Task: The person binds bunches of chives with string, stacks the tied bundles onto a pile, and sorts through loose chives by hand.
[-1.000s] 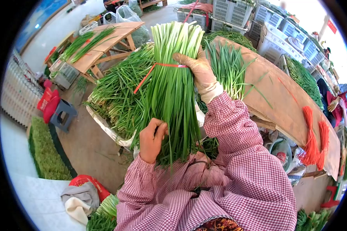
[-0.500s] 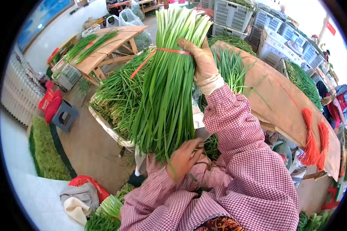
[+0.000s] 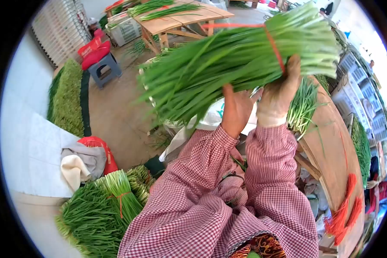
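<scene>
A thick bundle of garlic chives (image 3: 228,64) is raised in front of me, lying nearly sideways with its pale stem ends to the right and the green leaf tips to the left. A red tie (image 3: 274,48) circles it near the stems, one loose end pointing left. My right hand (image 3: 279,96), in a pale glove, grips the bundle from below beside the tie. Bare, my left hand (image 3: 237,109) holds its underside further left, with the thumb against the leaves. The bundle hides the other left fingers. Motion blurs the leaf tips.
Loose chives (image 3: 304,105) lie on the curved wooden table (image 3: 327,129) at right, with red tie strands (image 3: 345,213) nearer me. Tied chives (image 3: 120,195) are stacked at lower left. A grey stool (image 3: 104,69), another wooden table (image 3: 182,20) and plastic crates (image 3: 352,96) stand beyond.
The bundle has tipped from upright to sideways, its stems swinging right. My left hand has risen from near my lap to the bundle's underside. The view has turned left and down.
</scene>
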Tool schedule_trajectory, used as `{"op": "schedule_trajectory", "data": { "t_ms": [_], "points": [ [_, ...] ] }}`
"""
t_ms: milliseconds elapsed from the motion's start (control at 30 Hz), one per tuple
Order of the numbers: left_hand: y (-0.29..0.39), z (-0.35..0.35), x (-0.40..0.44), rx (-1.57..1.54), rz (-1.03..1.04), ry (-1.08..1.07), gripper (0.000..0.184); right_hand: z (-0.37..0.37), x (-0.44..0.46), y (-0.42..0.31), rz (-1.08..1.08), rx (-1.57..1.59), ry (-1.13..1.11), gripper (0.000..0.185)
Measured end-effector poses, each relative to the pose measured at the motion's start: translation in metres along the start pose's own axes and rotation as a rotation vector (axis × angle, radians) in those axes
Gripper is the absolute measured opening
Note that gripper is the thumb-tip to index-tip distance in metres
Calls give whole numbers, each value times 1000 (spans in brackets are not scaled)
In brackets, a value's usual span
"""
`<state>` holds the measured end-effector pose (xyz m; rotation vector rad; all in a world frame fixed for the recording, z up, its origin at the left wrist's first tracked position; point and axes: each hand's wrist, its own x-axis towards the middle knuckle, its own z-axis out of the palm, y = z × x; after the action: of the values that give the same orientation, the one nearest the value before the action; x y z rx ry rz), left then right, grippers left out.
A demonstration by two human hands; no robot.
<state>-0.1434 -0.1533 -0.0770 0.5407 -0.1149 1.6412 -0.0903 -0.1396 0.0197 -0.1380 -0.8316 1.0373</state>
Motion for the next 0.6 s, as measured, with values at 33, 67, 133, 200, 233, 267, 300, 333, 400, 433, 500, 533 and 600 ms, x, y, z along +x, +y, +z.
{"op": "schedule_trajectory", "data": {
  "t_ms": [33,67,133,200,233,267,300,333,400,433,500,533,600],
  "points": [
    [7,5,-4,94,79,22,70,-3,-12,7,-22,-29,-34,44],
    [14,9,-4,104,143,55,71,-5,-23,12,20,-48,-49,48],
    [32,14,-6,123,250,123,74,-11,-37,20,109,8,-76,58],
    [53,6,-12,160,326,181,73,-25,-48,23,258,12,-153,68],
    [66,-1,-11,192,357,199,73,-35,-49,26,318,-45,-185,66],
    [76,-7,-11,204,359,263,71,-47,-48,28,336,-96,-190,65],
    [87,-13,-15,218,369,341,70,-58,-49,30,369,-142,-199,65],
    [101,-21,-21,233,393,434,68,-53,-47,25,428,-156,-171,67],
    [119,-30,-34,219,443,477,64,-75,-50,28,467,-102,-267,74],
    [131,-29,-47,305,464,513,63,-81,-53,29,525,-81,-294,76],
    [150,-21,-69,474,457,555,60,-104,-58,39,761,13,-254,70],
    [162,-21,-81,513,519,578,59,-111,-70,54,815,-10,-171,67],
    [181,-17,-100,578,614,590,56,-85,-90,66,888,-52,-323,61]
  ]
}}
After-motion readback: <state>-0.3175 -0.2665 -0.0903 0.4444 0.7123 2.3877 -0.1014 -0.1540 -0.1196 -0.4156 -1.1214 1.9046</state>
